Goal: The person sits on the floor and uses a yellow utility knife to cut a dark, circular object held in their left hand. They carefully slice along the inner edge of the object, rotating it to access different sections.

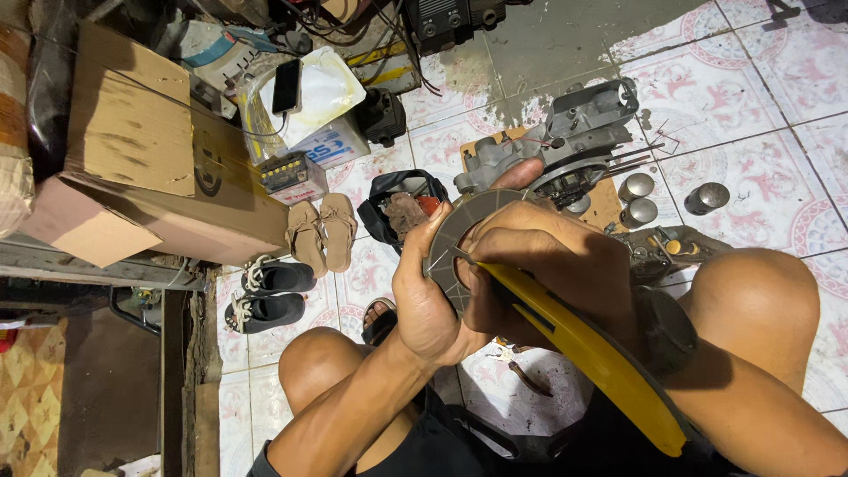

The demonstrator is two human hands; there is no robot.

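Note:
My left hand (428, 296) grips a grey round toothed metal plate (459, 231), held up in front of me over my knees. My right hand (539, 265) is closed around a long tool with a yellow handle (587, 353) whose tip rests against the plate's inner edge. A black watch (664, 331) sits on my right wrist. My fingers cover most of the plate's right side.
A grey engine casing (579, 132) lies on cardboard on the tiled floor beyond my hands. Metal cylinders (638, 199) stand to its right. A black bag (402, 208), tan sandals (322, 231), black shoes (269, 291) and cardboard boxes (150, 150) sit at the left.

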